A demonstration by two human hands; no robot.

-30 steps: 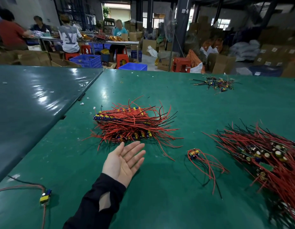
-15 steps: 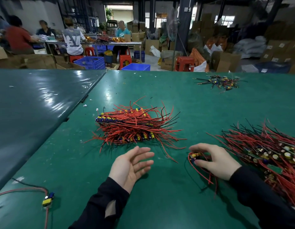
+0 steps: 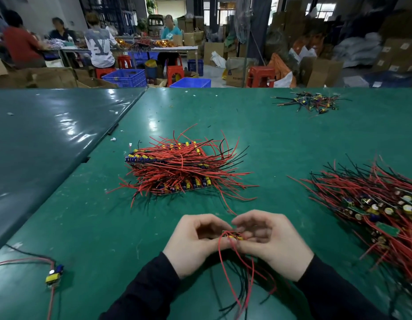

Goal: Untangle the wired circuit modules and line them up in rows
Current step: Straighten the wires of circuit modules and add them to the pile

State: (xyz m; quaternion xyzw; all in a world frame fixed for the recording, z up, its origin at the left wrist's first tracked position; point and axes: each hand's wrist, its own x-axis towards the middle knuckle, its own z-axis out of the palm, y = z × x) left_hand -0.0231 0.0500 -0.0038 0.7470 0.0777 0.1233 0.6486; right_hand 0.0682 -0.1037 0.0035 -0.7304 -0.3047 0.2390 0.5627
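Modules (image 3: 232, 236) in a small wired cluster sit pinched between my left hand (image 3: 195, 243) and right hand (image 3: 272, 245), low over the green table (image 3: 281, 139), red and black leads dangling toward me. Beyond lies the lined-up stack (image 3: 175, 169); at right, the tangled heap (image 3: 373, 204); at left, a lone module (image 3: 54, 274).

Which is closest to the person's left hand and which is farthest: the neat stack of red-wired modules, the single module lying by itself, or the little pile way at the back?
From the left hand, head view:
1. Neat stack of red-wired modules, just beyond the hand, mid-table.
2. Single module, off to the left near the table's front edge.
3. Little pile, far back on the right.
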